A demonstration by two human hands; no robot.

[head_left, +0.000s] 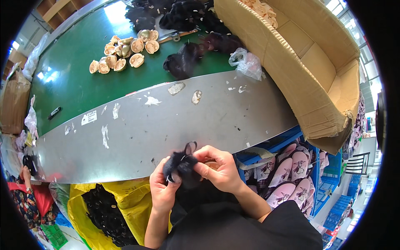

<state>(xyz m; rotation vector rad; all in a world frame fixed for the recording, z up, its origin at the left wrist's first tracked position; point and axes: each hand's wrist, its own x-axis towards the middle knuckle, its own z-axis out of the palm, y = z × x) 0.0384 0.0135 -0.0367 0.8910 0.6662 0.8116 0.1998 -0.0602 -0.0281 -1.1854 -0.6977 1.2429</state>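
A small black furry plush piece [183, 166] with a thin dark loop on top is held between both hands, just past the near edge of the metal table. My left hand [163, 183] grips its left side, the thumb across the front. On the other side my right hand [218, 168] pinches the fur between thumb and fingers. A beige rounded piece [212, 165] shows partly under the right fingers; the rest of it is hidden. More black furry pieces [183, 60] lie on the green belt [79, 83] ahead.
Beige hollow shells [136, 60] sit in a group on the belt. At right stands a large cardboard box [266, 62] beside a clear plastic bag [246, 63]. Below are blue crates of pink slippers [281, 171] and a yellow sack [133, 200] with dark pieces. Another person's hand [26, 173] is far left.
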